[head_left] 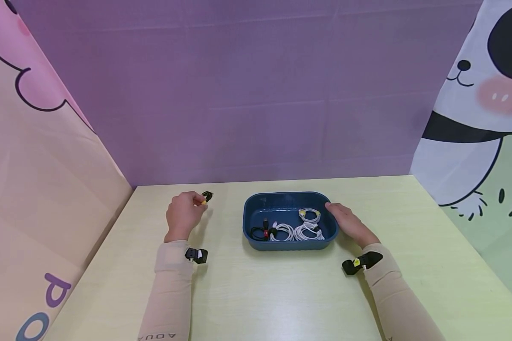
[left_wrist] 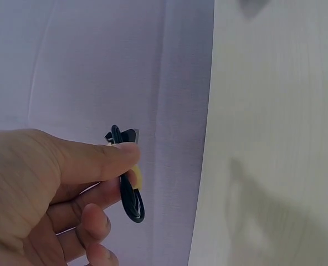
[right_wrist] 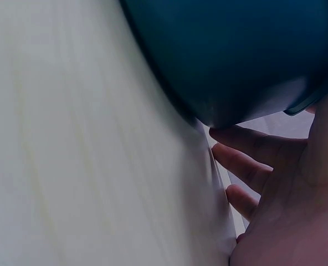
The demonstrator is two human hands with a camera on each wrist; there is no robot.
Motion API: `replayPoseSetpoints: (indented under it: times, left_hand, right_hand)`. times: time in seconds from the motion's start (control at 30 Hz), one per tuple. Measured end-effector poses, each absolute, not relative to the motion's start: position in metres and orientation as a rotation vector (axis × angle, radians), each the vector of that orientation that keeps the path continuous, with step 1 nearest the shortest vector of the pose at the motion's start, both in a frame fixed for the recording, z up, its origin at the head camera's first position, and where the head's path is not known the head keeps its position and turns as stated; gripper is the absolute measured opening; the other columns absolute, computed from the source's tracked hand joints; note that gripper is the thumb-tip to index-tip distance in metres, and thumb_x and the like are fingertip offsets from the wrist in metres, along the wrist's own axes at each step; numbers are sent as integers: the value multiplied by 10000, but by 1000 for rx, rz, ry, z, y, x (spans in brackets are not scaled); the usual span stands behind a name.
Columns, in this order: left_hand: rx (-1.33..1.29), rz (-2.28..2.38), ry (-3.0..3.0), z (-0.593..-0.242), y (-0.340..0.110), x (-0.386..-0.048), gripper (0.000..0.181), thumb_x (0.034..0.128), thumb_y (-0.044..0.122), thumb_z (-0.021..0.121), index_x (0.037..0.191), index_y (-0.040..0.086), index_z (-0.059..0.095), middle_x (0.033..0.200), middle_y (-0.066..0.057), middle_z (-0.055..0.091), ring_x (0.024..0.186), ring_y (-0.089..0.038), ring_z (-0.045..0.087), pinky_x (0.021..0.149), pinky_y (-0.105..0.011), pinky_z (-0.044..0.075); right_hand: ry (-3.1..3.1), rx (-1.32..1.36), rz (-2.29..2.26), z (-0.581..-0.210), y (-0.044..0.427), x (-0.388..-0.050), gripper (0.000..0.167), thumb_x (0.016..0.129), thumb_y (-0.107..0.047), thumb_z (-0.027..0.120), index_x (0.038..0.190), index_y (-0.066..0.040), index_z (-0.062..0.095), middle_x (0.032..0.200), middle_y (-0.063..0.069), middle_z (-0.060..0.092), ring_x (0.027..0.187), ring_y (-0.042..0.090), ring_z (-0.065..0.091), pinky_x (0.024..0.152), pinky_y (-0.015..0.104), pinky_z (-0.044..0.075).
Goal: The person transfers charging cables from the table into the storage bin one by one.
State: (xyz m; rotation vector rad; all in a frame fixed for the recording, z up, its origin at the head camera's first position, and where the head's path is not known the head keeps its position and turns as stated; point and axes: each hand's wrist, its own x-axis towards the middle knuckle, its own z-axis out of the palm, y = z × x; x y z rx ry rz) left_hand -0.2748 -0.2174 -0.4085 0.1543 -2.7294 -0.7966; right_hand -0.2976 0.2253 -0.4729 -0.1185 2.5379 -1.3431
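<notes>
Between thumb and fingertips, my left hand (head_left: 184, 215) pinches a small black coiled cable (left_wrist: 132, 202) with a yellow tie, raised above the table at the left. A metal plug end shows beyond the thumb in the left wrist view. My right hand (head_left: 350, 223) holds the right side of a blue bin (head_left: 251, 201), a digit over its rim and other fingers low against its outer wall. Inside the bin lie a black cable (head_left: 259, 234) with a red tie, two white coiled cables (head_left: 309, 232) with black ties, and a white coiled cable (head_left: 310, 214) with yellow.
The bin stands on a pale wooden table (head_left: 256, 293). A purple cloth wall (head_left: 256, 94) rises behind the far edge. Printed side panels flank the table, with a panda (head_left: 473, 156) at right.
</notes>
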Motion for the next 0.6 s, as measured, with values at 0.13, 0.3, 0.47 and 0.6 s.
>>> replayPoseSetpoints:
  times: [0.13,0.3,0.47,0.6]
  left_hand:
    - [152,-799,-2724,-407,-216,-274,141,896,137,755,1014,61,767,983,-138,778,834,-317,713,588,-321,427]
    - [140,-800,-2712,-406,-215,-274,137,890,139,763,1006,66,768,987,-136,779,833,-320,713,585,-322,427]
    - [132,-796,-2705,-404,-213,-274,132,883,143,768,997,75,770,985,-128,781,832,-323,712,582,-329,427]
    - [134,-795,-2703,-403,-212,-274,129,878,151,770,992,89,773,978,-116,782,840,-322,710,594,-338,431]
  right_hand:
    - [2543,-118,-1337,-473,226,-298,871,1037,-688,252,1605,-27,255,1678,220,225,1570,447,144,1226,675,130]
    - [2543,-114,-1332,-473,226,-298,878,1032,-697,251,1606,-33,253,1680,218,219,1571,447,140,1224,678,127]
    - [2538,-119,-1336,-473,226,-298,881,1031,-699,252,1607,-32,251,1679,217,224,1571,446,144,1226,673,130]
    - [2534,-126,-1345,-473,226,-297,871,1037,-688,254,1606,-29,254,1679,216,229,1572,444,146,1229,668,130]
